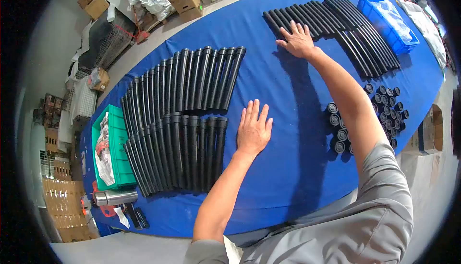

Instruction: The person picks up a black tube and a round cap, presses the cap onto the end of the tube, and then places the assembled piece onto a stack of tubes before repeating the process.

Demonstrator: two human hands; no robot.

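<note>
My left hand (253, 129) lies flat and open on the blue table cover (288, 134), just right of two rows of black tubes (185, 120) laid side by side. My right hand (297, 39) reaches far across with fingers spread, resting on the near ends of another row of long black tubes (331, 21) at the far side. Neither hand holds anything.
A cluster of short black cylinders (374, 117) stands upright at the right. A blue bin (386, 24) sits at the far right, a green bin (113, 148) with bagged parts at the left, a metal flask (115, 197) beside it. Cardboard boxes (185, 0) lie on the floor.
</note>
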